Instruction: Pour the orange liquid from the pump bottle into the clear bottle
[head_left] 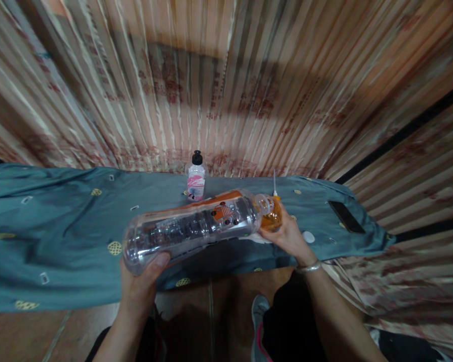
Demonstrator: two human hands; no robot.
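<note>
Two bare hands extend forward over a teal patterned cloth [79, 226], forearms converging. The left hand [141, 281] curls under the base of a large clear plastic bottle with an orange truck print [196, 226], thumb pressed along its near side. The bottle lies slantwise between both hands, its neck toward the right. The right hand [290, 234], silver bracelet [308, 268] at its wrist, wraps its fingers around a small translucent amber container [272, 218] at that neck; whether the two touch is unclear. A round white disc [308, 237] lies just beside the right wrist, a black flat phone [346, 217] farther right.
</note>
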